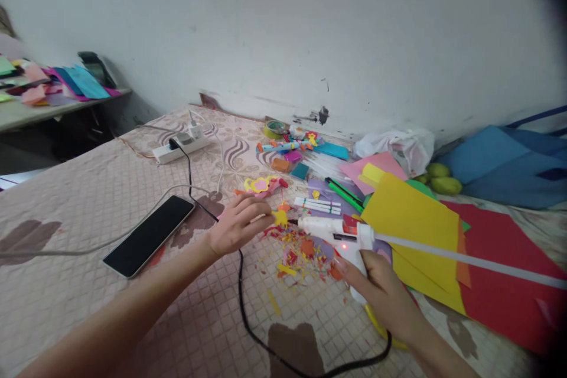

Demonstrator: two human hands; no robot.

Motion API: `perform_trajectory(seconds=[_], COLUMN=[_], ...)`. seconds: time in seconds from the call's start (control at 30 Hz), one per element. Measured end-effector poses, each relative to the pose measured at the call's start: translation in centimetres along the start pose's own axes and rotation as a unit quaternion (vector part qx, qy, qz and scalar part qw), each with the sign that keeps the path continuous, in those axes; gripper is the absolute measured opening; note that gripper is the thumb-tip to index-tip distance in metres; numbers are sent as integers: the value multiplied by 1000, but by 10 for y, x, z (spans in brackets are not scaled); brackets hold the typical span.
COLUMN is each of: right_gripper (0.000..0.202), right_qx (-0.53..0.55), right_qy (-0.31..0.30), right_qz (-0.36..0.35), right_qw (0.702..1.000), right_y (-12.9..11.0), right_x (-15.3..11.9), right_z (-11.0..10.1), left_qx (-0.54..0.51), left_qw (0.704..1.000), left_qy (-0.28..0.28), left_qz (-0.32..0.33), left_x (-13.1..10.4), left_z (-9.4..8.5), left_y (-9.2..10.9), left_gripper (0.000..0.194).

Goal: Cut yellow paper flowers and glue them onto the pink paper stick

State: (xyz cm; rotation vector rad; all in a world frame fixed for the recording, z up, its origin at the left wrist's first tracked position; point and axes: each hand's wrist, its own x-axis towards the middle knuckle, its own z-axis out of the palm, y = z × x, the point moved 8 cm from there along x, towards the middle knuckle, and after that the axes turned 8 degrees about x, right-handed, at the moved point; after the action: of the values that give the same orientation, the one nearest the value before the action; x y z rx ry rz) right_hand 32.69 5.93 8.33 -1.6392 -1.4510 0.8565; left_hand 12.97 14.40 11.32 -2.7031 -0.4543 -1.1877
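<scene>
My right hand (385, 289) is wrapped round the handle of a white hot glue gun (325, 227) with a small red light lit on its side. A long glue stick (469, 257) runs out of its back, and its dark nozzle points left. My left hand (243, 223) pinches a small yellow foam cutout (280, 217) by its left side, right at the nozzle tip. Whether nozzle and cutout touch, I cannot tell. Below them lie coloured scraps (295, 254). Just behind my left hand are pink and yellow cutout pieces (261, 184).
A black phone (149, 236) lies at the left, near a power strip (181, 147). The black cord (248, 325) loops across the front. Yellow sheets (411, 230) and red sheets (500, 266) cover the right. A green cutter (345, 195) and white sticks (316, 205) lie behind the gun.
</scene>
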Motion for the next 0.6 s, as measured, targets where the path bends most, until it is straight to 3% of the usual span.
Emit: perform_trajectory(seconds=[0.07,0.13,0.2,0.3,0.47,0.6], right_gripper=[36,37,37,38,38,40], right_qx=[23,52,84,130,160,161], right_qy=[25,43,54,55,40,26], right_qz=[20,48,72,88,108,115], right_qw=[999,997,992,986,980,980], right_y=[6,15,22,31,41,43], right_x=[-1,-2,-3,-5,-8,-10], right_z=[-5,-8,-9,-7,-4,-2], left_qx=[-40,-107,-207,-333,-334,-336], left_qw=[994,963,894,746,708,680], left_qy=[15,25,3,-81,-116,-135], left_qz=[-97,-245,-397,-571,-611,-638], left_x=[3,3,-3,-19,-22,-28], left_z=[5,16,40,87,122,137], left_y=[-15,-38,-59,-73,-88,-95], left_gripper=[12,8,11,15,18,18])
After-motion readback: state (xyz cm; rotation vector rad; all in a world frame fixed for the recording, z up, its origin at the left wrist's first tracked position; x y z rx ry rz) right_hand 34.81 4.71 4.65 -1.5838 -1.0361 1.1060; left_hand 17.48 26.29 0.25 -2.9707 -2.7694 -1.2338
